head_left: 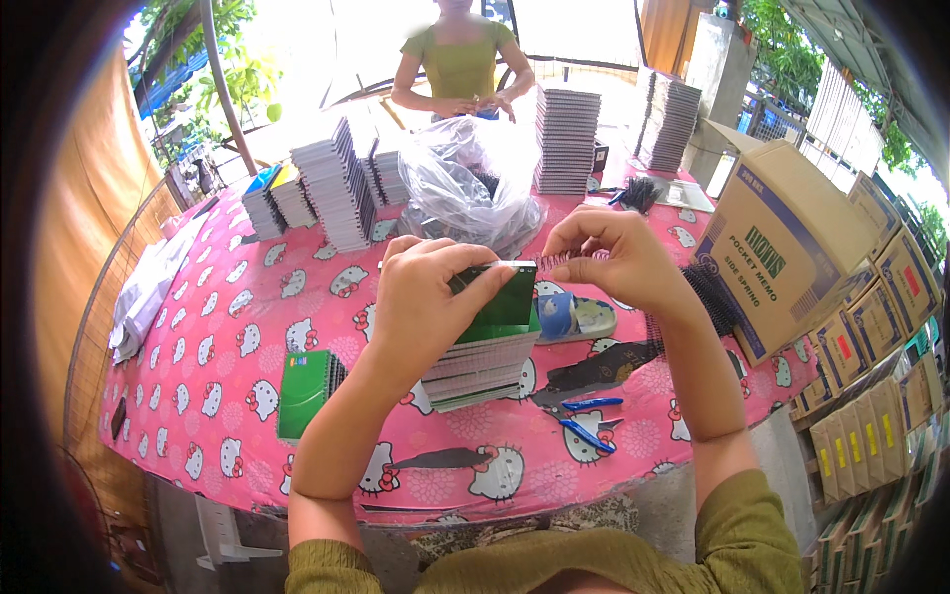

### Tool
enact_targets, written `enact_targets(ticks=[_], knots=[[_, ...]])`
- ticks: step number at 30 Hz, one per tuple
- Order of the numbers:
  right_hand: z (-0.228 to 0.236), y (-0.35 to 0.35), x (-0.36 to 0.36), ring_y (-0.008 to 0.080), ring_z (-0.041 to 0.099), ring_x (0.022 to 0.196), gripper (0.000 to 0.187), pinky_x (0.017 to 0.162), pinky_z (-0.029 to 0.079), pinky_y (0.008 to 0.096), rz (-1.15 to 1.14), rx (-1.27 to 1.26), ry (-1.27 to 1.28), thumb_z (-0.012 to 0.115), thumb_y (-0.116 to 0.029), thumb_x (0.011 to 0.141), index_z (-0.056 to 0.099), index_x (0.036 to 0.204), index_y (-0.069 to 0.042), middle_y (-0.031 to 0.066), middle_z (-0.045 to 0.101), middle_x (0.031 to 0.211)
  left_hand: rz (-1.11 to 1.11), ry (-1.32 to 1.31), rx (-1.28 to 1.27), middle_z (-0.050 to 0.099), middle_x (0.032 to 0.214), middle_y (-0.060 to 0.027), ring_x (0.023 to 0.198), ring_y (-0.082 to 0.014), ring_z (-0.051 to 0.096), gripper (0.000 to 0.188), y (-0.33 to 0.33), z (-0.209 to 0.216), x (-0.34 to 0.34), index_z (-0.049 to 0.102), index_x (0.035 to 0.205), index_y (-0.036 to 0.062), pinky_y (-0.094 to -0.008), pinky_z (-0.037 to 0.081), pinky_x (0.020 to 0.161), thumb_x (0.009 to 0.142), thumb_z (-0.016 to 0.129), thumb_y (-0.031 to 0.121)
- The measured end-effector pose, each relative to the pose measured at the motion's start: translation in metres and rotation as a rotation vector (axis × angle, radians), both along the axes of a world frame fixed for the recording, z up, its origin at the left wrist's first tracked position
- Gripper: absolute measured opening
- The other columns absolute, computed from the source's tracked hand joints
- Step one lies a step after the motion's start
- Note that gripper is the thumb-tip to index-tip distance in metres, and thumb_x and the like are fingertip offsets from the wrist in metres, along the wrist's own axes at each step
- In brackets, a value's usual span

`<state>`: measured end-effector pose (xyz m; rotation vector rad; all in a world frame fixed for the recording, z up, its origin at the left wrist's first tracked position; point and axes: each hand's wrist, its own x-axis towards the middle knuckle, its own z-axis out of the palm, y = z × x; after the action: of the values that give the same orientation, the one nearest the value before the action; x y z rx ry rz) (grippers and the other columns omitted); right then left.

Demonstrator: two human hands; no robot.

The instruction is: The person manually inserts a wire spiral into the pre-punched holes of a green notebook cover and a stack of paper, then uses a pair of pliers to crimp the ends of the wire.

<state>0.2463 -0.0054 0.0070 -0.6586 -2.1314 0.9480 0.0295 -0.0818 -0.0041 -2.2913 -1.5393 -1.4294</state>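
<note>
My left hand [427, 297] grips a small green-covered memo pad [510, 305] upright, thumb across its top edge. My right hand [621, 255] pinches a thin spiral binding coil [556, 260] at the pad's upper right corner; how far the coil runs through the holes is too small to tell. Directly beneath my left hand is a stack of loose pads [473, 371] with white page edges. A finished-looking green spiral notebook [305, 394] lies left of my forearm. Blue-handled pliers [587, 436] rest on the pink patterned tablecloth [237, 346], near my right forearm.
Tall stacks of spiral notebooks [332, 188] stand at the back left, more [567, 144] at the back right. A clear plastic bag [460, 183] sits between. Right are black coils [708, 297] and an open cardboard box [792, 238]. A person [460, 64] works across the table.
</note>
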Motion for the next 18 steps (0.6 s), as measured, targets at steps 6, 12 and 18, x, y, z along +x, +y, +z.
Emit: enact_targets(ticks=[6, 12, 18], knots=[[-0.001, -0.019, -0.007, 0.0093, 0.059, 0.073, 0.012, 0.065, 0.046, 0.0238, -0.104, 0.136, -0.123, 0.062, -0.013, 0.089, 0.065, 0.097, -0.004, 0.0007, 0.065, 0.082, 0.019, -0.006, 0.008, 0.068, 0.072, -0.0056, 0.068, -0.0173, 0.06, 0.021, 0.0, -0.005, -0.001, 0.072, 0.084, 0.0076, -0.0307, 0.043, 0.078, 0.072, 0.077, 0.024], [-0.002, 0.001, 0.0, 0.012, 0.058, 0.086, 0.024, 0.075, 0.047, 0.0253, 0.013, 0.268, -0.053, 0.05, -0.024, 0.097, 0.062, 0.103, -0.004, 0.0052, 0.065, 0.105, 0.034, -0.011, -0.057, 0.067, 0.072, -0.0037, 0.07, -0.0172, 0.061, 0.022, -0.005, -0.004, -0.004, 0.069, 0.084, 0.0084, -0.0306, 0.042, 0.08, 0.069, 0.078, 0.022], [-0.101, 0.082, 0.057, 0.0239, 0.062, 0.099, 0.066, 0.085, 0.049, 0.035, -0.256, 0.16, -0.682, 0.078, -0.038, 0.073, 0.057, 0.123, -0.001, 0.0155, 0.065, 0.106, 0.166, 0.16, 0.157, 0.067, 0.088, -0.0027, 0.09, -0.0187, 0.059, 0.031, -0.008, -0.014, -0.005, 0.069, 0.092, 0.0099, -0.0339, 0.039, 0.085, 0.07, 0.079, 0.029]])
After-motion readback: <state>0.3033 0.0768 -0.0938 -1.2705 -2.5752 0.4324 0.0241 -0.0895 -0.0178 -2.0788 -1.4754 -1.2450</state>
